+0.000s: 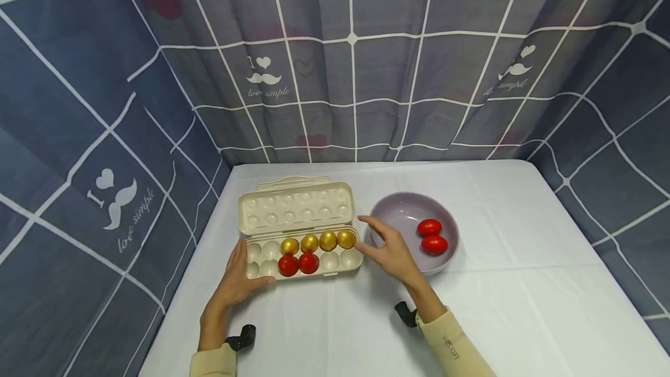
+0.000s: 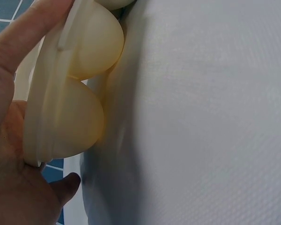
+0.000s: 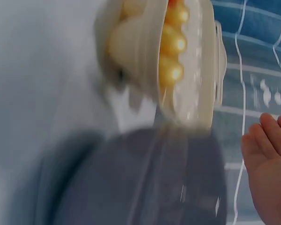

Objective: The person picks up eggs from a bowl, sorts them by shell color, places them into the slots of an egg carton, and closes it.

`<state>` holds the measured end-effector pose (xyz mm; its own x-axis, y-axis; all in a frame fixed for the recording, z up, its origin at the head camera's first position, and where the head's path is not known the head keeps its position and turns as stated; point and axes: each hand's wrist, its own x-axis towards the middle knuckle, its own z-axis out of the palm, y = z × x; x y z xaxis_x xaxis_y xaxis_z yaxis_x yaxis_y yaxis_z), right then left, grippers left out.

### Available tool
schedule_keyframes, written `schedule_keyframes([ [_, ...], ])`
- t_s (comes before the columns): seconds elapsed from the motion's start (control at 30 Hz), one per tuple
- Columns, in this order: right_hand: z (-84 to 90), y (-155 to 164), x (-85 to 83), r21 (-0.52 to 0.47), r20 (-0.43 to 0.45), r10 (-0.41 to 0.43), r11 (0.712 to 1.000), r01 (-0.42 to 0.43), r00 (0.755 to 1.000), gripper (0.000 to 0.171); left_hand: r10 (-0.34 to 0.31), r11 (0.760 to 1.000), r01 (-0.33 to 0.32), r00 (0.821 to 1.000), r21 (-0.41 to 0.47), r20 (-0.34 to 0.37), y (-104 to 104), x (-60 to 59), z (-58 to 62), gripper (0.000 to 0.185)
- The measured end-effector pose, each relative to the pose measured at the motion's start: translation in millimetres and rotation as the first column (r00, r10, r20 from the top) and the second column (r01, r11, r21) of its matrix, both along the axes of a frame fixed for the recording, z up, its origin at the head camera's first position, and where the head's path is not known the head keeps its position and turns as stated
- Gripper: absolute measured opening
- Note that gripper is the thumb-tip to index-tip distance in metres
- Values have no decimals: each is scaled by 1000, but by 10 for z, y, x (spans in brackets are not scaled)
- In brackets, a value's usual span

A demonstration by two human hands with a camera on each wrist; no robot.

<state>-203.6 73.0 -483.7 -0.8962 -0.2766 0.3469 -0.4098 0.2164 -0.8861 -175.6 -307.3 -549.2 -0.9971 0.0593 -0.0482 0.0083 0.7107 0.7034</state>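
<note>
The left hand [image 1: 238, 281] grips the near left corner of the egg box [image 1: 300, 249], thumb along its left end and fingers curled under. The box lies open on the white table [image 1: 523, 307], lid tipped back, holding 4 gold eggs [image 1: 317, 242] in the far row and 2 red eggs [image 1: 298, 264] in the near row. The right hand [image 1: 389, 252] hovers between the box's right end and the bowl [image 1: 392, 211], fingers loosely spread and holding nothing. 2 more red eggs [image 1: 432, 236] lie in the bowl.

To do this well, I judge the left hand should pin the box flat while the right lifts 1 egg at a time and sets it into an empty cup.

The left wrist view alone shows the cups' rounded undersides [image 2: 79, 93] against the palm. The right wrist view is blurred, showing little beyond the gold eggs.
</note>
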Motion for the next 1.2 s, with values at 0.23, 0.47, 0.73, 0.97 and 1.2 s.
schedule_keyframes([
  [0.23, -116, 456, -87, 33, -19, -60, 998, 61, 998, 55, -4, 1000, 4, 1000, 3, 4, -10, 2, 2, 130],
  [0.47, -113, 788, -55, 130, 33, -172, 977, 167, 984, 57, -6, 1000, 6, 1000, 10, 5, -7, -4, 2, 129],
  [0.73, -161, 1028, 3, 166, 155, -221, 967, 195, 963, 61, 7, 1000, -7, 1000, 4, 22, -1, -4, 2, 128],
  [0.97, -168, 1041, -21, 225, 199, -240, 955, 194, 950, 61, 2, 1000, -2, 1000, 15, 24, 9, -3, 4, 128],
  [1.2, -132, 985, -52, 308, 227, -199, 943, 124, 953, 54, 9, 1000, -9, 999, 3, 33, 12, 4, 24, 128],
])
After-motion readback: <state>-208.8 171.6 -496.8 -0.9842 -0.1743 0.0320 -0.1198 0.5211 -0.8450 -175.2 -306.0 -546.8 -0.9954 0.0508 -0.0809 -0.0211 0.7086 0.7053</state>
